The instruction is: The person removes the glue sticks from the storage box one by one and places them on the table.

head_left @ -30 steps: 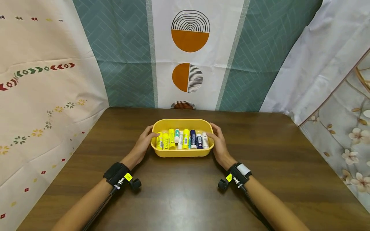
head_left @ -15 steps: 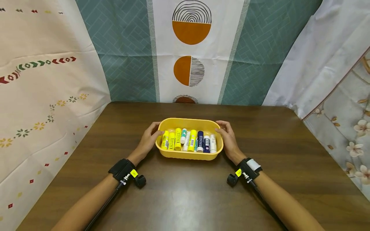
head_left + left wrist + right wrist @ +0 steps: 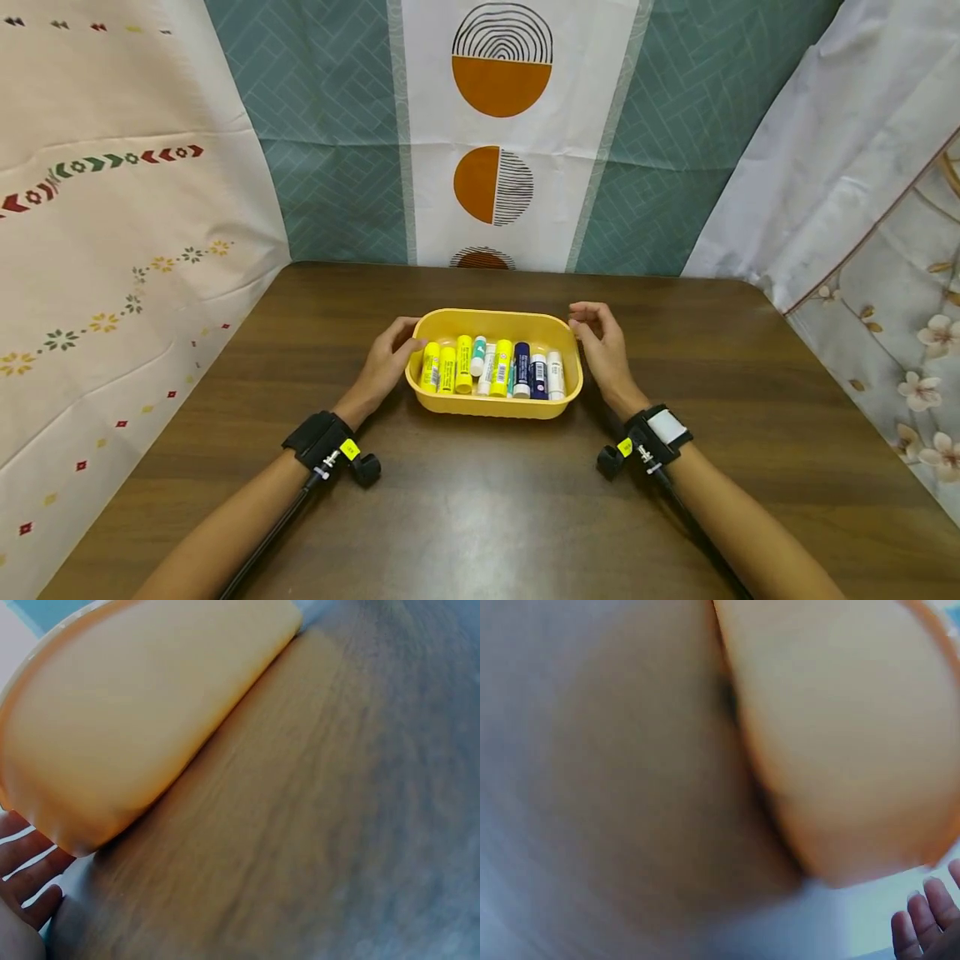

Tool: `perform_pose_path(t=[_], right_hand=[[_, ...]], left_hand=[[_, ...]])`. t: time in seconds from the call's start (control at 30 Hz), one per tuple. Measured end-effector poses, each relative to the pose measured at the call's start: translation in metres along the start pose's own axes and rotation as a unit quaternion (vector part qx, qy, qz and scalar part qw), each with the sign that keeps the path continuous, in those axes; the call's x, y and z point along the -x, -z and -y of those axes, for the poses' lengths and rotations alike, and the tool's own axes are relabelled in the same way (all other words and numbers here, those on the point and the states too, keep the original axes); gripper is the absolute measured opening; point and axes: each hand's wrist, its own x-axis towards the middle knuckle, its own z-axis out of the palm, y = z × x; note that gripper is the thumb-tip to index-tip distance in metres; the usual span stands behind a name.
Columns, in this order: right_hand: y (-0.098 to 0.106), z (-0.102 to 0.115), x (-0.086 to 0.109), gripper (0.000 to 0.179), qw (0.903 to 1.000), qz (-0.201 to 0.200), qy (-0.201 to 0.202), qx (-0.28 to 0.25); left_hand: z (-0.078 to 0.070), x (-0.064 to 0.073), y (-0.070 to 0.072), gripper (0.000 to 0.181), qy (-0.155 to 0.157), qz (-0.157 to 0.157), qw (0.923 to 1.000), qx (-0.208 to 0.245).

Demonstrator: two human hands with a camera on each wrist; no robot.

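Note:
In the head view a yellow plastic tray (image 3: 495, 406) stands on the brown table with several glue sticks lying side by side in it. Among them are yellow glue sticks (image 3: 463, 364), a dark blue glue stick (image 3: 522, 371) and a white glue stick (image 3: 555, 375). My left hand (image 3: 384, 362) grips the tray's left end, thumb over the rim and fingers along the outer wall. Beside the right end is my right hand (image 3: 606, 354), its fingers loosely bent and holding nothing. The right wrist view shows its fingertips (image 3: 924, 919) apart from the tray's wall.
The wooden table (image 3: 480, 517) extends in front of the tray and to both sides. A patterned curtain (image 3: 330, 150) hangs behind its far edge. Flowered cloths flank the left and right sides. Each wrist wears a black strap with a small camera.
The tray shifted right in the head view, then settled. My right hand has let go of its right end and moved slightly away. My left hand keeps its hold.

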Motion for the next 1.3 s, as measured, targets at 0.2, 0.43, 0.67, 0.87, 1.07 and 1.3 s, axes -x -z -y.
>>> perform_pose_path(t=[0.2, 0.43, 0.67, 0.87, 1.07, 1.3], right_hand=[[-0.003, 0.038, -0.002, 0.026, 0.9699, 0.105, 0.134, 0.174], [-0.022, 0.050, 0.007, 0.067, 0.8922, 0.345, 0.116, 0.268], [-0.028, 0.047, 0.006, 0.082, 0.8638, 0.384, 0.106, 0.308], [-0.031, 0.045, 0.004, 0.081, 0.8541, 0.383, 0.101, 0.337], [-0.027, 0.044, 0.003, 0.082, 0.8668, 0.386, 0.064, 0.309], [-0.018, 0.044, 0.003, 0.083, 0.8733, 0.393, 0.053, 0.284]], left_hand=[[-0.003, 0.003, 0.007, 0.036, -0.023, 0.008, 0.9996, -0.010], [-0.003, 0.003, 0.011, 0.037, -0.015, 0.022, 0.9996, -0.011], [-0.031, 0.010, 0.007, 0.039, -0.022, 0.038, 0.9989, -0.019], [-0.040, 0.014, 0.005, 0.039, -0.024, 0.037, 0.9985, -0.031], [-0.039, 0.015, 0.005, 0.037, -0.019, 0.037, 0.9989, -0.021], [-0.038, 0.015, 0.001, 0.037, -0.019, 0.039, 0.9988, -0.021]])
